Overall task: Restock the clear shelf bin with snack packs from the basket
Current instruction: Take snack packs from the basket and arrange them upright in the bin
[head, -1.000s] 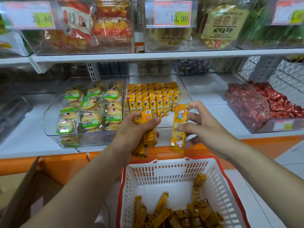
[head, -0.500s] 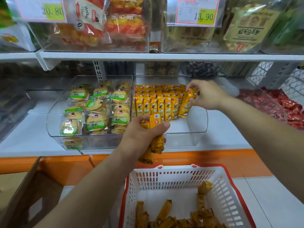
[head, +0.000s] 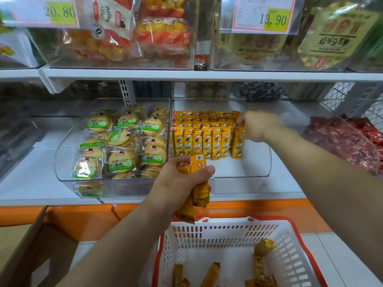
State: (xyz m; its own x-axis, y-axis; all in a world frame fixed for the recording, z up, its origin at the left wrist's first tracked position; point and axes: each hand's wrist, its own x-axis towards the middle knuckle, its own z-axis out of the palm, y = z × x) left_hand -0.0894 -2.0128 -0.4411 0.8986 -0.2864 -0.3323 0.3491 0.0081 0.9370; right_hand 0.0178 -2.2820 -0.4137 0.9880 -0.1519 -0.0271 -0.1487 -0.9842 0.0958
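Note:
A clear shelf bin (head: 259, 175) on the lower shelf holds rows of upright yellow snack packs (head: 203, 139). My right hand (head: 259, 125) reaches into the bin, fingers pinching the top of a yellow snack pack (head: 238, 146) that stands at the right end of the front row. In front of the bin, above the basket, my left hand (head: 178, 181) grips a bunch of yellow snack packs (head: 199, 162). Below it the white, red-rimmed basket (head: 228, 221) holds several more loose packs (head: 211, 272).
A clear bin of green-labelled round cookies (head: 116, 146) adjoins on the left and a bin of red-wrapped sweets (head: 342, 141) sits to the right. The upper shelf (head: 186, 75) with bagged snacks overhangs. A cardboard box (head: 31, 245) is at lower left.
My right hand carried one pack from in front of the shelf into the bin and set it upright at the row's right end. My left hand kept its bunch.

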